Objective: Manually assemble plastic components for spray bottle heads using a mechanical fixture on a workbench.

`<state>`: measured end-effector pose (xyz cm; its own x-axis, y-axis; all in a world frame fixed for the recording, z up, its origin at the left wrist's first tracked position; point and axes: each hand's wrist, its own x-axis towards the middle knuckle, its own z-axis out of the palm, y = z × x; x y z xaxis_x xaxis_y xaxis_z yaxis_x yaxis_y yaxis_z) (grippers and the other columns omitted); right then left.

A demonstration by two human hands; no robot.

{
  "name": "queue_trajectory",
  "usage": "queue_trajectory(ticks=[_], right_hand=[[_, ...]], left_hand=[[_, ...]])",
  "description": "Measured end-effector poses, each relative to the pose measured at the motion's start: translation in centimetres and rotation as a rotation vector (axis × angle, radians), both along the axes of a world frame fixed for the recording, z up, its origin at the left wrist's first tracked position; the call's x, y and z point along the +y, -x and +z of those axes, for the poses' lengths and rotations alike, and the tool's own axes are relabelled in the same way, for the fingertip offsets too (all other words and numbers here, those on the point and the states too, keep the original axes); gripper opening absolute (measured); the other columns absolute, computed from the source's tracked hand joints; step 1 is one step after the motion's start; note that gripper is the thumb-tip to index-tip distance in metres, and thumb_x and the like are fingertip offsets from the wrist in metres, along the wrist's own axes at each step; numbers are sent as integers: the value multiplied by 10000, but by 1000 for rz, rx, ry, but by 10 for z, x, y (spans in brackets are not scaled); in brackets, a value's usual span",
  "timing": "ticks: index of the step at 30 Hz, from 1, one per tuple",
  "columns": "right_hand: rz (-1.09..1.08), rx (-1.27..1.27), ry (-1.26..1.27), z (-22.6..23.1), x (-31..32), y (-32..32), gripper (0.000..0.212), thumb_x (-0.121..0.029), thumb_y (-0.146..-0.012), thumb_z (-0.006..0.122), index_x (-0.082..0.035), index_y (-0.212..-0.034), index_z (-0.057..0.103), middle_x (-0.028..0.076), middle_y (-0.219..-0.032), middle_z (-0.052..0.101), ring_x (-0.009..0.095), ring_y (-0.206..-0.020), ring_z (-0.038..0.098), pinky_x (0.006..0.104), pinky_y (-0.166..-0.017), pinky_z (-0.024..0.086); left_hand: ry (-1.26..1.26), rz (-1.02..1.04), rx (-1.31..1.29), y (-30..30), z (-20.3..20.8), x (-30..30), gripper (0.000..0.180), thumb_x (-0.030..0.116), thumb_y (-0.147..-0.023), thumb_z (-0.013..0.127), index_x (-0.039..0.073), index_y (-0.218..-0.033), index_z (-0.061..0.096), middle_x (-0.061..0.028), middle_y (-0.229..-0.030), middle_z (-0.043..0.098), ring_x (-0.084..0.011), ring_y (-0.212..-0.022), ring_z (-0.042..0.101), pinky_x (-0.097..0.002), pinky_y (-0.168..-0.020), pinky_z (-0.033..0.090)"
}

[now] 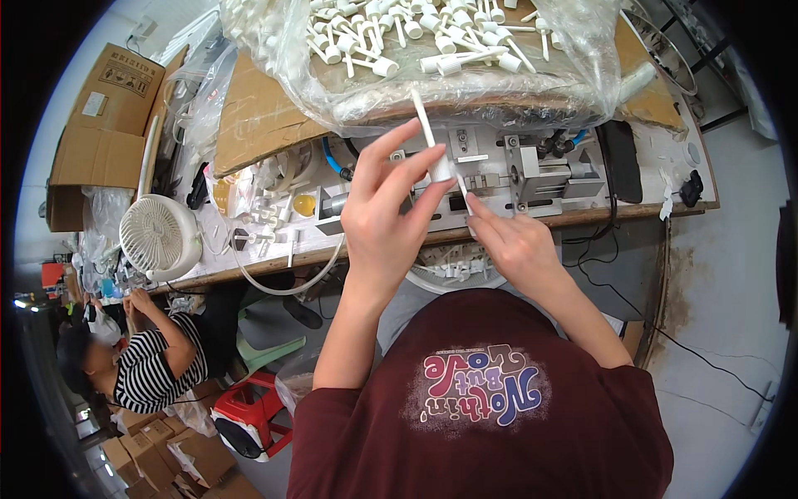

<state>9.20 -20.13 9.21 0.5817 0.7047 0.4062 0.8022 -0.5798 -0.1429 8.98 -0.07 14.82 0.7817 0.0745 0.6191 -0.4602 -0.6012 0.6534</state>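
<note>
My left hand (372, 218) is raised over the bench edge, thumb and fingers pinching a white plastic cap with a long thin stem (439, 169). Its stem points up and away from me. Close beside it, my right hand (522, 252) grips a slim white plastic stick (463, 193) between thumb and fingers; most of its lower part is hidden by the fingers. Behind both hands, a metal clamping fixture (565, 176) is mounted on the bench, partly covered by my left hand. A heap of similar white stemmed caps (378, 66) lies on clear plastic film (349, 98) beyond it.
A white fan (160, 237) stands on the bench at the left, near a cardboard box (112, 125). Under the bench edge sits a tub of white parts (461, 270). Black cables (611, 224) hang at the right. Another person in a striped shirt (162, 366) works at far left.
</note>
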Motion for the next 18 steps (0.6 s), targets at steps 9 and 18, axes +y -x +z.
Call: queue_trajectory(ticks=[9,18], right_hand=[[-35,-29,107,3,24,-4,217,-69,-738,646,22,-934,628,271,-1205,647,171,-605,666,289,-575,524],[-30,15,209,11,30,-7,208,-59,-735,649,24,-923,621,274,-1200,642,219,-574,668,307,-556,537]], left_hand=[[-19,-26,60,19,-24,3,393,-44,-694,818,20,-1072,730,-142,-1257,612,-163,-840,690,-281,-705,594],[1,-22,96,31,-35,2,384,-54,-712,797,23,-1082,729,-124,-1252,615,-165,-850,690,-289,-727,587]])
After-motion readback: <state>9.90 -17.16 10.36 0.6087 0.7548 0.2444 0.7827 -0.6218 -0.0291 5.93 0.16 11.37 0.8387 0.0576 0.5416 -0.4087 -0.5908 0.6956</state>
